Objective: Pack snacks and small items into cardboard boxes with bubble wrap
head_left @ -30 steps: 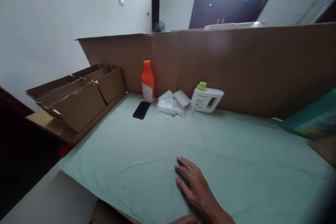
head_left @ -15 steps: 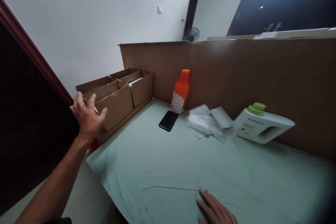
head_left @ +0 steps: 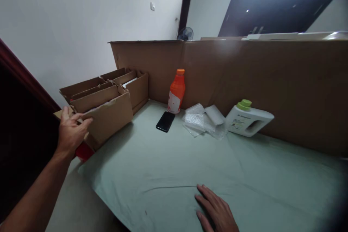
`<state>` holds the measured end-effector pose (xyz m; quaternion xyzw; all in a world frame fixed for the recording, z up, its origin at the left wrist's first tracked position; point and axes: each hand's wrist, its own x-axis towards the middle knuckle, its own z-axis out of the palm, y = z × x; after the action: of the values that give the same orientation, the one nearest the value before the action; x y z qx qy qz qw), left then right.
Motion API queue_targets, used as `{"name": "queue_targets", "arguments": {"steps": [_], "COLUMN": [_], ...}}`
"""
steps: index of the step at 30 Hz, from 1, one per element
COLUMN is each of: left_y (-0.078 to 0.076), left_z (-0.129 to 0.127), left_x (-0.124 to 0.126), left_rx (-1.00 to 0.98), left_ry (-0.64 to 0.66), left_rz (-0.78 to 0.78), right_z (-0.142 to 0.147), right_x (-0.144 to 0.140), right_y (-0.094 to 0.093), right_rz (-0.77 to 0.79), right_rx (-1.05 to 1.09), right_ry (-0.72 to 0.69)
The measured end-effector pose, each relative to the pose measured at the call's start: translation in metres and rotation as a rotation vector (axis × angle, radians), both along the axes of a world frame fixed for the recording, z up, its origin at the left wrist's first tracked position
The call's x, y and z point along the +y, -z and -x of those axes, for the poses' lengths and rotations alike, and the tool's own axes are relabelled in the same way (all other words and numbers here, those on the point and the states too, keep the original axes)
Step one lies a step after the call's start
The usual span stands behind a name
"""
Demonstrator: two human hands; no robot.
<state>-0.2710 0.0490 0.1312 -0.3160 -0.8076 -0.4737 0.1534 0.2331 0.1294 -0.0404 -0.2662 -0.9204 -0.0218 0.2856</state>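
Cardboard box [head_left: 108, 116] — left hand [head_left: 70, 132] fingers grasp it; right hand [head_left: 217, 212] flat on green sheet [head_left: 176, 156].

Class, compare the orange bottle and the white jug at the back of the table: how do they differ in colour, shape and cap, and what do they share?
The orange bottle is tall and slim; the white jug is squat and wide, with a handle opening. The orange bottle has an orange cap; the white jug has a green one. The bottle stands left of the bubble wrap, the jug right of it. Both are capped, labelled and close to the cardboard wall.
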Motion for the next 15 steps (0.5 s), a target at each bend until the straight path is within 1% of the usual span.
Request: {"name": "queue_targets", "arguments": {"steps": [2,4,7,10,11,13,15], "left_y": [0.002,0.008,0.021,0.032,0.034,0.04,0.05], "left_z": [-0.025,-0.053,-0.093,-0.128,-0.137,-0.151,-0.158], "left_x": [-0.016,-0.034,-0.059,-0.075,-0.078,-0.082,-0.082], "left_rx": [-0.044,-0.085,-0.136,-0.138,-0.144,-0.19,-0.271], "left_ry": [0.02,0.112,0.36,0.612,0.68,0.788,0.835], "left_rz": [-0.008,-0.011,0.021,0.068,0.054,-0.038,-0.149], "right_z": [0.001,0.003,0.008,0.012,0.012,0.01,0.006], "right_x": [-0.002,-0.003,-0.004,-0.008,-0.01,-0.017,-0.024], "right_y": [-0.001,-0.005,-0.018,-0.034,-0.038,-0.042,-0.041], "right_rz": [0.031,0.081,0.183,0.271,0.302,0.372,0.433], "right_rx": [0.01,0.011,0.023,0.079,0.102,0.139,0.148], "right_ry": [0.015,0.024,0.02,-0.002,-0.012,-0.03,-0.022]}}
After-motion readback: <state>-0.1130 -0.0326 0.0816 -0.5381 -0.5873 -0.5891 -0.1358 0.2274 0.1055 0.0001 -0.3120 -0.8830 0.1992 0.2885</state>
